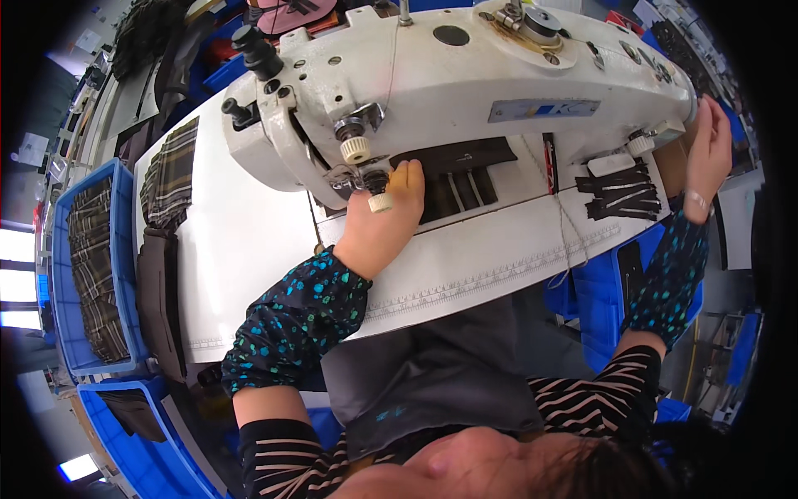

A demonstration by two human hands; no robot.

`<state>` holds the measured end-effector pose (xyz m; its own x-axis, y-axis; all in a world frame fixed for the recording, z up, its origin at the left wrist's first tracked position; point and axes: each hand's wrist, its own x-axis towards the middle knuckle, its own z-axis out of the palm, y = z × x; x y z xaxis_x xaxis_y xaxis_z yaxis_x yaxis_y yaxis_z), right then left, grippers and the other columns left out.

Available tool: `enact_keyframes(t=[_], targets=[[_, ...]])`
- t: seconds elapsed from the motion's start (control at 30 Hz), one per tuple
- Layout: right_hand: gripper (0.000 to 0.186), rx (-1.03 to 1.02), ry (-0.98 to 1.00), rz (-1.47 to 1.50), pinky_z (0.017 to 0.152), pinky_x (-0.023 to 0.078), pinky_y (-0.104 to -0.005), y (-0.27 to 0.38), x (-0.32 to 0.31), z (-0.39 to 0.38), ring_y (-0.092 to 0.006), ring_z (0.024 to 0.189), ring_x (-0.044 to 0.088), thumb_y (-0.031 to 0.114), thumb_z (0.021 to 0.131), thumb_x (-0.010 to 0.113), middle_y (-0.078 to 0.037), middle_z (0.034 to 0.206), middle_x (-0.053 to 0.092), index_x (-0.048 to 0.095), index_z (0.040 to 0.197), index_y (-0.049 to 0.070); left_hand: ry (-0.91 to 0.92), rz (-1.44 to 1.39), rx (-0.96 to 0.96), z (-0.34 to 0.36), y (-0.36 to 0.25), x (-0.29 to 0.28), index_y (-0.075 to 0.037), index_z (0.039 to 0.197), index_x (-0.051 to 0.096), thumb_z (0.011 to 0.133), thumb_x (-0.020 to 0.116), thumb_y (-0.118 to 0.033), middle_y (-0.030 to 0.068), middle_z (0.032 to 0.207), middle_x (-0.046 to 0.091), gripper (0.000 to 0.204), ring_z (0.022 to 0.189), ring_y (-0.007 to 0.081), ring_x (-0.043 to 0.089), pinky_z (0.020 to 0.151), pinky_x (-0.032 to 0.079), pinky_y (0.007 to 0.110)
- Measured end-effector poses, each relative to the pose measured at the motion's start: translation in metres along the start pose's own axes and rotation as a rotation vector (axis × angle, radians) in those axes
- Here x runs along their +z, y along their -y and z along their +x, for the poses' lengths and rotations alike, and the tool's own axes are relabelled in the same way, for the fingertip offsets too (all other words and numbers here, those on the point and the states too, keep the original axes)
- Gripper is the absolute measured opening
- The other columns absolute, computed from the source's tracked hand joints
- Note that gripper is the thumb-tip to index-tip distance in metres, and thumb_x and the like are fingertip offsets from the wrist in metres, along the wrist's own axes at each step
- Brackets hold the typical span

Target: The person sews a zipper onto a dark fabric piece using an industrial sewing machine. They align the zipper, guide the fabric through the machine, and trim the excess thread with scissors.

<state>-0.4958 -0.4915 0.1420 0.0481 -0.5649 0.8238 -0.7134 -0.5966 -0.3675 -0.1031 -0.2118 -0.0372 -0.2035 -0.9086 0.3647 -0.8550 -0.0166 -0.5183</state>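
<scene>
A white industrial sewing machine [465,75] spans the white table [241,241]. My left hand [384,220] lies flat on the table under the machine's head, fingers pressing a dark fabric piece [465,158] beside the needle area. My right hand [711,150] reaches up to the machine's right end, at the handwheel side, its fingers curled against the casing; whether it grips anything is hidden. Both forearms wear dark sleeve covers with teal spots.
A stack of small dark fabric strips [619,193] lies on the table's right part. Plaid and dark cloth [166,179] rests at the table's left end. Blue plastic bins [71,274] with plaid fabric stand to the left, another blue bin [603,287] to the right.
</scene>
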Motion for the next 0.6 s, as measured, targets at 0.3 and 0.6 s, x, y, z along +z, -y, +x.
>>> enact_keyframes(t=[0.3, 0.6], targets=[[0.026, -0.958, 0.859, 0.526, 0.089, 0.058, -0.0406, 0.213, 0.114, -0.212, -0.0277, 0.101, 0.072, 0.030, 0.092, 0.076, -0.009, 0.104, 0.074, 0.074, 0.106, 0.008, -0.250, -0.505, -0.113, 0.005, 0.012, -0.038, 0.005, 0.140, 0.062, 0.084, 0.064, -0.006, 0.0095, 0.109, 0.075, 0.057, 0.077, 0.0208, 0.073, 0.066, 0.060, 0.032], [0.025, -0.606, 0.965, 0.345, 0.088, 0.057, -0.0400, 0.208, 0.115, -0.211, -0.0271, 0.095, 0.070, 0.030, 0.092, 0.075, -0.008, 0.099, 0.070, 0.072, 0.101, 0.007, -0.018, -0.342, -0.051, -0.013, 0.004, -0.020, 0.004, 0.143, 0.060, 0.088, 0.061, -0.009, 0.0151, 0.135, 0.072, 0.056, 0.113, 0.0265, 0.077, 0.068, 0.063, 0.031]])
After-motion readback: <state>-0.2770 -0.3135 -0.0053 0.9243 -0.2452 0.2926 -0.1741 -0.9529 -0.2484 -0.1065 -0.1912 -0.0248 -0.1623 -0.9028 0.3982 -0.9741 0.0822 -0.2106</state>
